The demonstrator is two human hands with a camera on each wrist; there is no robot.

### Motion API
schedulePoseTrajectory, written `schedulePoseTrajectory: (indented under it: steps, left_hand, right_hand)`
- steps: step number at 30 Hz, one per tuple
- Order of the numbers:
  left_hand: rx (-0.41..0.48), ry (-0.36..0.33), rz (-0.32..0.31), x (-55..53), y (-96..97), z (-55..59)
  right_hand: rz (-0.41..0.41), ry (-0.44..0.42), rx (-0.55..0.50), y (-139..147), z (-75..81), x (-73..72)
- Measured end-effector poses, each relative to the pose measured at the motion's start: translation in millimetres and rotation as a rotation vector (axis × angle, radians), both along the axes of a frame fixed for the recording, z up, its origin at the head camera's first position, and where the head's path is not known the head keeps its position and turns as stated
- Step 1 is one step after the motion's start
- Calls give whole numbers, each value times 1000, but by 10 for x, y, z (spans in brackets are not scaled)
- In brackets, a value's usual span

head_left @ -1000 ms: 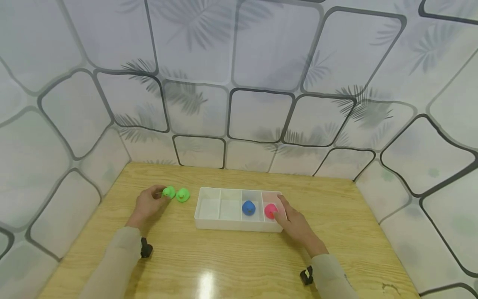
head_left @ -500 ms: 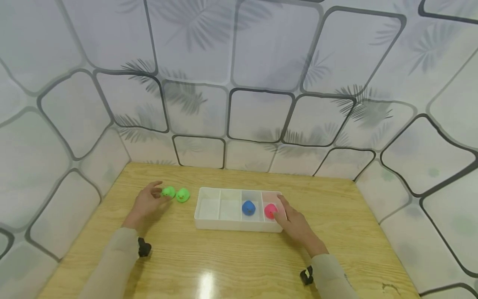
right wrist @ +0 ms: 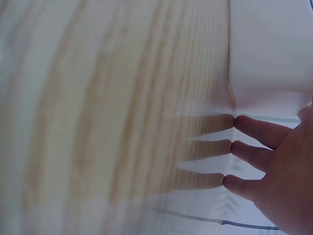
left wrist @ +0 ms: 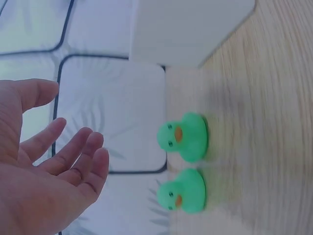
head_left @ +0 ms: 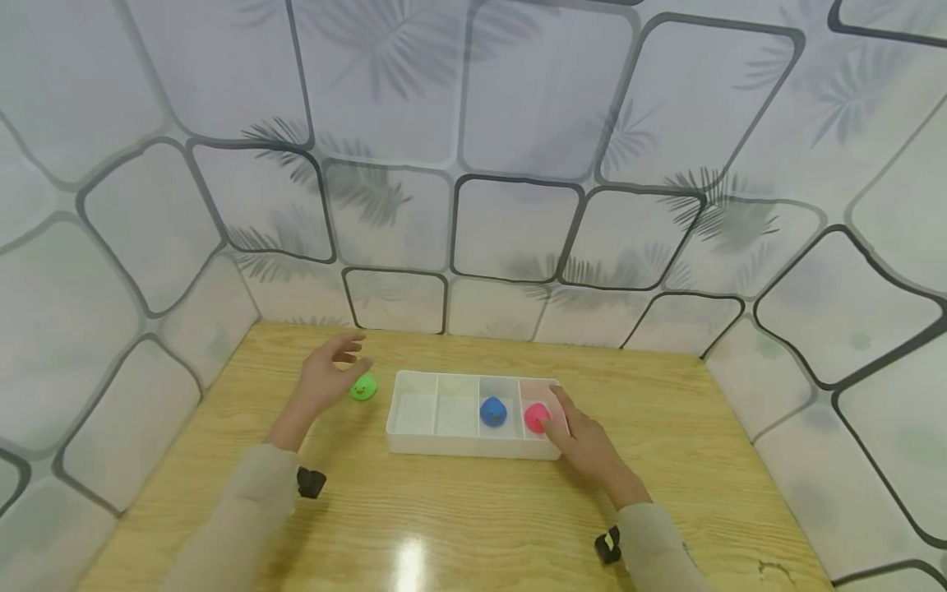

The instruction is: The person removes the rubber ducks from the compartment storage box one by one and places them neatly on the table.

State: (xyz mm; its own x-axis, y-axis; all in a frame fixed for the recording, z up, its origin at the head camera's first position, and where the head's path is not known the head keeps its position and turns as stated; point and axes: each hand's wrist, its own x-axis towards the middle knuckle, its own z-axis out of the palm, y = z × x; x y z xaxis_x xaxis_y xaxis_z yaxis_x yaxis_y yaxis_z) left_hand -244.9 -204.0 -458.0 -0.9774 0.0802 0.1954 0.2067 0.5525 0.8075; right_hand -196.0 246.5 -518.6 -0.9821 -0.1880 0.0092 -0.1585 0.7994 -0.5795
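A: Status?
B: Left hand (head_left: 329, 374) raised over the wooden table (head_left: 459, 510), thumb well apart from loosely bent fingers, nothing held.
A: Underneath?
B: Right green toy duck (left wrist: 194, 137) and left green toy duck (left wrist: 191, 191), side by side on the wood, left of the white four-compartment tray (head_left: 444, 445). Left one hidden behind the hand in the head view.
A: Other side?
B: Right hand (head_left: 592, 448) holding the tray's right end: thumb and index over the rim, other fingers spread, tips down at the table. Blue toy duck (head_left: 493, 412) second compartment from right, pink toy duck (head_left: 537, 418) rightmost, by the thumb. Can't tell if touching.
A: Risks?
B: Could tip or scatter both green ones by coming in low or off-centre; too close together for a wide grasp. Could also skid the tray or nudge pink with a sideways thumb push.
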Motion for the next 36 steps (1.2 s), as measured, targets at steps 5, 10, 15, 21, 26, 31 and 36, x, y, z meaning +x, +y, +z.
schedulePoseTrajectory:
  steps: [5,10,15,21,26,31,36]
  left_hand:
    - [5,25,-65,50,212,52]
    - [33,36,-121,93,400,84]
    - [33,65,-151,117,587,81]
    - [30,99,-180,129,801,104]
    - [14,106,-215,145,955,103]
    - [11,87,-261,158,1112,66]
    - [5,74,-324,181,1262,28]
  right_hand:
    - [3,12,1,-10,-1,2]
    - [-9,-6,-4,-15,18,4]
    - [-5,-8,15,-8,12,3]
    - [-10,-17,5,-12,5,-4]
    - [-12,-29,1,-7,-6,-14]
    - [-14,-24,11,6,-38,-30]
    - [-8,-16,5,11,-47,-41]
